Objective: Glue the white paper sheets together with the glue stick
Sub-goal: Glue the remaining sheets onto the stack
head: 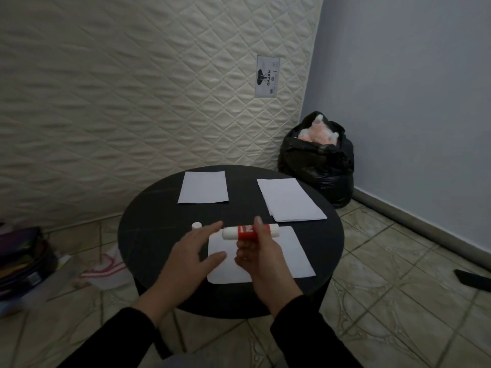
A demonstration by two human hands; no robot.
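My right hand [261, 257] grips a red and white glue stick [245, 232], held sideways over a white paper sheet [289, 254] at the near side of the round black table [148, 235]. The stick's white tip points left. My left hand [191, 254] hovers with straight fingers over the sheet's left edge, just beside that tip. A small white cap [196, 225] stands on the table left of the hands. One white sheet [204, 190] lies at the far middle, and a small stack of white sheets [291, 200] lies at the far right.
A quilted mattress [132, 102] leans on the wall behind the table. A full black rubbish bag [318, 160] sits in the corner at the right. Bags and cloth [32, 264] lie on the tiled floor at the left. A dark object [473, 280] lies at the right edge.
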